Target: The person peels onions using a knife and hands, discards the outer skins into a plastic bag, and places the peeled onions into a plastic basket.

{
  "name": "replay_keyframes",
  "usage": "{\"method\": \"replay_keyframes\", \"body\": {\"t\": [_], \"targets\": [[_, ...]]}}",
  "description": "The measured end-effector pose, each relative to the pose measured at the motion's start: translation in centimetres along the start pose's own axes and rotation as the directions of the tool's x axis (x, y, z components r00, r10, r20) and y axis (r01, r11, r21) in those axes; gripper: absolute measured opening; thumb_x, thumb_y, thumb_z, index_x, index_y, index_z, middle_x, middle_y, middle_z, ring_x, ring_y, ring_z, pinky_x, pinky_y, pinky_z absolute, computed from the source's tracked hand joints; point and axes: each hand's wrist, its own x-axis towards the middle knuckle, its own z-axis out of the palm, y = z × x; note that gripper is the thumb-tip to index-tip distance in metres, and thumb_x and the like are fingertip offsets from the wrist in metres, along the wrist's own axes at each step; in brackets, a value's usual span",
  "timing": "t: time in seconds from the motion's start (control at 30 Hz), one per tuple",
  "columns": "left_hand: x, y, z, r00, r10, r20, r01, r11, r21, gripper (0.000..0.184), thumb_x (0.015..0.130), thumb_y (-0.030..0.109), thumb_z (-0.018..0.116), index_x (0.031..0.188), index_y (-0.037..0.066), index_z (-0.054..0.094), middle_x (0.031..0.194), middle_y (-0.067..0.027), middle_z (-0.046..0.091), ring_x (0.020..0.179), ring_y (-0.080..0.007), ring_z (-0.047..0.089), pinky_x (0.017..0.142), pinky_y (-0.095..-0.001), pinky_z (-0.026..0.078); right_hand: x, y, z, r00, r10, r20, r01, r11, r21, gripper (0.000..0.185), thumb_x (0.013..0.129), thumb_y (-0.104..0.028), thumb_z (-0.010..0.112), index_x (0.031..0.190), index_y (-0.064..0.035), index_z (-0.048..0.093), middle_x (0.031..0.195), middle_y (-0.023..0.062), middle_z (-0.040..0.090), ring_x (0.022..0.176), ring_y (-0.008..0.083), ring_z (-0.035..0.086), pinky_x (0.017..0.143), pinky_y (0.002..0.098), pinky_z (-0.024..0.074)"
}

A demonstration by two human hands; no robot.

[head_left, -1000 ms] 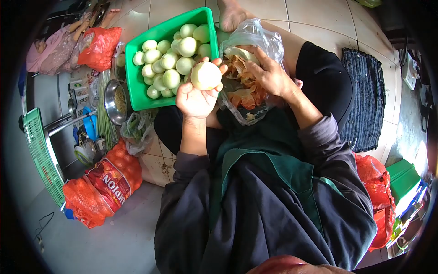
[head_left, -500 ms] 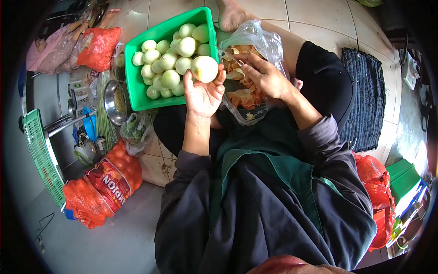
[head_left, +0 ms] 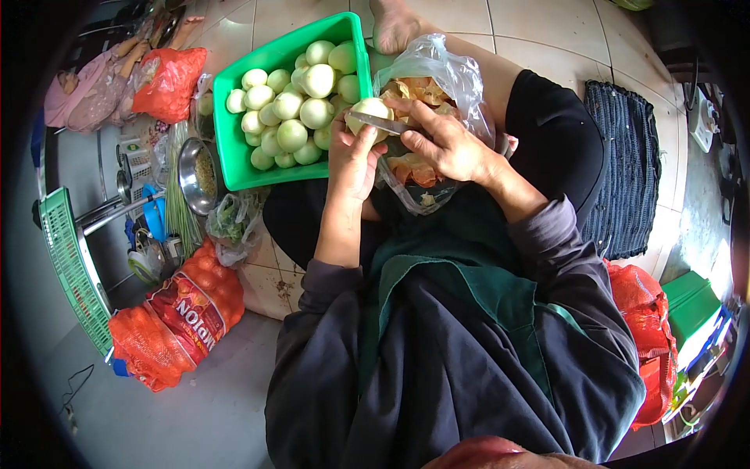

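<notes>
A peeled pale onion sits in my left hand, whose fingers wrap round its side. My right hand grips a knife, and the blade lies across the face of the onion. Just beyond my left hand stands a green basin holding several peeled onions. Under my right hand, a clear plastic bag lies open with brown onion skins inside.
A red net sack lies at the left, near a metal bowl and a green crate. An orange bag is at the upper left beside another person. A dark woven mat lies right of my knee.
My left hand has turned the onion and brought it right, toward the bag. My right hand has moved left, and the knife blade now rests against the onion.
</notes>
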Motion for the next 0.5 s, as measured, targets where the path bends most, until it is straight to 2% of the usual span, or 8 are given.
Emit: {"method": "replay_keyframes", "body": {"t": [0.03, 0.13, 0.23, 0.33, 0.5], "targets": [[0.0, 0.0, -0.1, 1.000, 0.016, 0.019, -0.015, 1.000, -0.020, 0.056, 0.082, 0.020, 0.074, 0.124, 0.008, 0.039, 0.116, -0.0034, 0.053, 0.098, -0.0121, 0.056, 0.072, -0.0247, 0.051, 0.0, -0.8, -0.3, 0.997, 0.054, 0.049, -0.051, 0.998, -0.047, 0.046, 0.096, -0.020, 0.049, 0.137, -0.0056, 0.036, 0.098, 0.0252, 0.064, 0.097, 0.0389, 0.062, 0.084, 0.0439, 0.0468], [0.0, 0.2, -0.1, 0.996, 0.069, 0.052, -0.074, 0.992, 0.099, 0.058, 0.081, 0.017, 0.075, 0.124, 0.005, 0.038, 0.116, -0.0050, 0.052, 0.102, -0.0121, 0.054, 0.078, -0.0255, 0.051, 0.0, 0.0, 0.1, 1.000, 0.023, 0.007, -0.022, 0.992, -0.121, 0.045, 0.096, -0.019, 0.049, 0.137, -0.0065, 0.038, 0.098, 0.0250, 0.064, 0.093, 0.0392, 0.063, 0.083, 0.0451, 0.0478], [-0.1, -0.1, 0.3, 0.992, 0.124, 0.024, -0.126, 0.985, 0.119, 0.058, 0.080, 0.012, 0.075, 0.123, 0.004, 0.037, 0.117, -0.0069, 0.050, 0.105, -0.0129, 0.052, 0.086, -0.0271, 0.048, 0.1, 0.5, 0.6, 0.985, -0.140, -0.098, 0.117, 0.970, -0.214, 0.043, 0.095, -0.017, 0.048, 0.137, -0.0080, 0.039, 0.098, 0.0239, 0.063, 0.089, 0.0396, 0.063, 0.081, 0.0467, 0.0491], [-0.1, -0.4, 0.3, 0.983, 0.184, 0.003, -0.182, 0.969, 0.166, 0.057, 0.080, 0.008, 0.074, 0.123, 0.004, 0.036, 0.118, -0.0086, 0.048, 0.105, -0.0147, 0.052, 0.093, -0.0290, 0.045, 0.1, 0.4, 0.6, 0.994, -0.062, -0.091, 0.042, 0.977, -0.208, 0.042, 0.095, -0.016, 0.047, 0.136, -0.0094, 0.041, 0.101, 0.0218, 0.064, 0.091, 0.0392, 0.063, 0.083, 0.0469, 0.0500], [0.1, -0.6, 0.3, 0.966, 0.254, 0.047, -0.257, 0.932, 0.254, 0.056, 0.081, 0.005, 0.070, 0.124, 0.004, 0.034, 0.118, -0.0102, 0.046, 0.106, -0.0167, 0.052, 0.093, -0.0303, 0.046, 0.1, 0.0, 1.0, 0.990, 0.031, -0.141, -0.038, 0.998, -0.046, 0.040, 0.096, -0.014, 0.046, 0.135, -0.0094, 0.043, 0.104, 0.0223, 0.064, 0.098, 0.0386, 0.063, 0.086, 0.0444, 0.0503]]}}
